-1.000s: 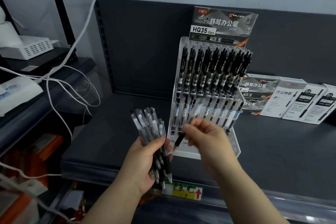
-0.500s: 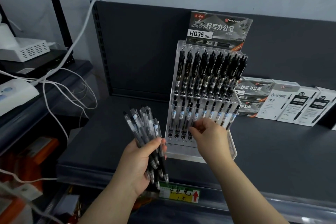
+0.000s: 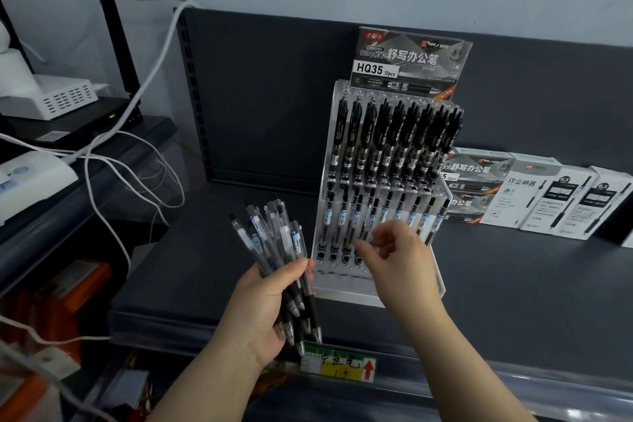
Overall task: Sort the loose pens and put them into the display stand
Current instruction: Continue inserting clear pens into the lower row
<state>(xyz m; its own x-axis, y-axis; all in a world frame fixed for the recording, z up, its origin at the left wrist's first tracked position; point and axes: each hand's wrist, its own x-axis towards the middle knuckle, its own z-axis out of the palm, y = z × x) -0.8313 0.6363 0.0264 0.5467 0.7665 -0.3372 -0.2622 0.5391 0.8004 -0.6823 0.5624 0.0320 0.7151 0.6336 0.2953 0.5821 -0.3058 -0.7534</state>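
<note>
My left hand (image 3: 263,305) gripped a fanned bundle of loose pens (image 3: 274,236) just left of the clear display stand (image 3: 346,291), while my right hand (image 3: 397,260) hovered empty, fingers loose, before its lower row (image 3: 400,209). The upper row (image 3: 397,134) stood full. By my reckoning, the whole bundle was left to slot in.

The right hand (image 3: 399,252) is showing blurred fingers — seemingly empty — and covering the front-right slots of the display stand (image 3: 342,291). The left hand (image 3: 265,313) is hiding the middle of the pen bundle (image 3: 272,236). The picture's edge is cutting off the white box (image 3: 616,195) at the right end of the shelf (image 3: 513,284).
</note>
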